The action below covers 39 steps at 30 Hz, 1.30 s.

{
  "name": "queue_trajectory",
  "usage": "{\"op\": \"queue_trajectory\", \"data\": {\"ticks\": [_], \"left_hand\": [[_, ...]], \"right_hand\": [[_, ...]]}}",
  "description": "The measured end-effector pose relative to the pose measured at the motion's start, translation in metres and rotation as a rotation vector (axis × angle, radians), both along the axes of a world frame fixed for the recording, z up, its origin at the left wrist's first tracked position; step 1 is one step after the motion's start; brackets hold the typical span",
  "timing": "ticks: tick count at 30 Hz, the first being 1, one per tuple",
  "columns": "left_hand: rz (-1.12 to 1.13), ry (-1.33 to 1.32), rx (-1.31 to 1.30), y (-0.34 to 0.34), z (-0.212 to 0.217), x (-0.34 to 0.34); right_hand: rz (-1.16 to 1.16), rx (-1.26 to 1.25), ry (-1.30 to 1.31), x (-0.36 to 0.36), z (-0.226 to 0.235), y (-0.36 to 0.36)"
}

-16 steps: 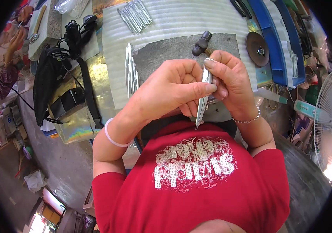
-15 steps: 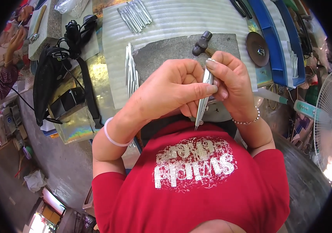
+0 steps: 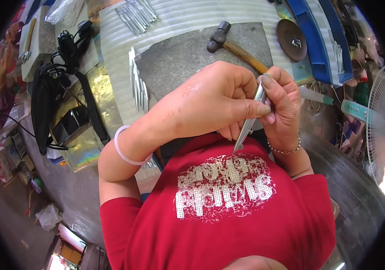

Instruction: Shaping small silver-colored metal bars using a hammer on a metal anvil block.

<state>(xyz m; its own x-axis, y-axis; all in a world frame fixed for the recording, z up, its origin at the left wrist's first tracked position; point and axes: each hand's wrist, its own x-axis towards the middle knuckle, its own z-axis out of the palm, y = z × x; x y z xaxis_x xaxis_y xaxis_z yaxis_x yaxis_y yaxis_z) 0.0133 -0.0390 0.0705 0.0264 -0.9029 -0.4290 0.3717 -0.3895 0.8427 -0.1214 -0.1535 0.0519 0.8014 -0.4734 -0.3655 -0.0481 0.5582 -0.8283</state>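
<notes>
Above my red shirt, a slim silver compass is held at a slant, its narrow point down toward me and a small round screw near the tip. My left hand is closed around its middle, with the thumb lying across it. At the top end, my right hand pinches it between thumb and fingers. My fingers hide part of its upper half. Beyond my hands, a hammer with a wooden handle rests on a grey stone slab.
Slim silver metal parts lie left of the slab, with more silver parts farther back. At right are a brown dish of small pieces, a blue tray and a fan. Black straps lie at left, near a co-worker's arm.
Both hands, still holding the compass, appear slightly farther right in the view. The bench things have shifted up and left in the picture, and more of the hammer handle shows.
</notes>
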Motion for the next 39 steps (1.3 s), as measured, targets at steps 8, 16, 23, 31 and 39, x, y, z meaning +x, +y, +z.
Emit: {"op": "queue_trajectory", "data": {"ticks": [8,16,23,31,39], "left_hand": [[-0.109,-0.008,-0.009,-0.019,0.001,-0.015],[-0.153,-0.127,0.020,-0.027,0.012,-0.027],[-0.123,-0.086,0.057,-0.029,0.014,-0.036],[-0.082,-0.026,0.041,-0.018,0.008,-0.040],[0.080,0.152,0.035,0.015,0.005,-0.042]], "right_hand": [[-0.103,0.087,-0.059,-0.025,-0.007,-0.002],[-0.129,0.045,-0.171,-0.041,-0.013,-0.002],[-0.142,0.129,-0.132,-0.047,-0.013,-0.004],[-0.116,0.149,-0.136,-0.049,-0.011,0.002],[-0.009,0.153,-0.104,-0.035,-0.003,0.013]]}}
